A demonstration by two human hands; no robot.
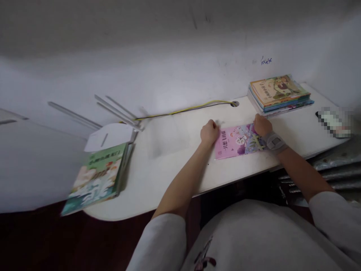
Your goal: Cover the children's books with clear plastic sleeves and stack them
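Observation:
A thin pink picture book lies flat on the white desk in front of me. My left hand is curled closed at the book's left edge and touches it. My right hand, with a grey wrist strap, is curled closed on the book's far right corner. Just beyond my right hand rests a stack of picture books against the wall.
At the desk's left end several books lean in a metal rack, partly over the edge. A yellow cable runs along the back to a desk hole. A dark object lies at far right.

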